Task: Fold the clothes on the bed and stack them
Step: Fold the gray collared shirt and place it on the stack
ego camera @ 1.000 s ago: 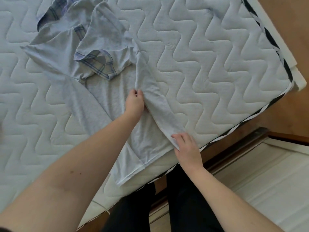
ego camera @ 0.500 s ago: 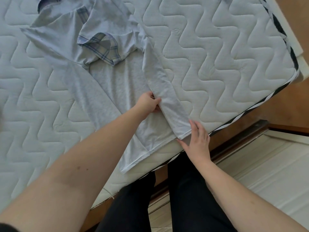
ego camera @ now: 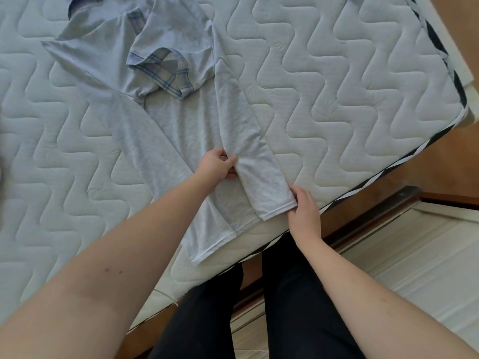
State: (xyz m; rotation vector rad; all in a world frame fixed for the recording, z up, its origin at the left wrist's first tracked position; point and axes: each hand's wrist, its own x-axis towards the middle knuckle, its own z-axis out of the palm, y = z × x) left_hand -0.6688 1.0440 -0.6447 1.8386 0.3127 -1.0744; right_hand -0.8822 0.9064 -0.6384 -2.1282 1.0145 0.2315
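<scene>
Both hands are gripping a pale grey shirt (ego camera: 181,130) that is lying on the quilted mattress (ego camera: 337,86) near its edge. Left hand (ego camera: 216,165) is pinching the inner edge of the folded-over side panel, while the right hand (ego camera: 303,208) is pinching that panel's hem corner. Plaid-trimmed sleeve (ego camera: 166,71) is lying folded across the chest.

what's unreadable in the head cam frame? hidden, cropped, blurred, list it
- Grey shirt: collar end cropped by the top edge of the head view.
- Left hand: fingertips tucked under the folded side panel, grip type unclear.
- Right hand: fingertips under the hem corner, hidden by cloth.
- Other clothes or a stack: none in frame; mattress cropped left and top.
</scene>
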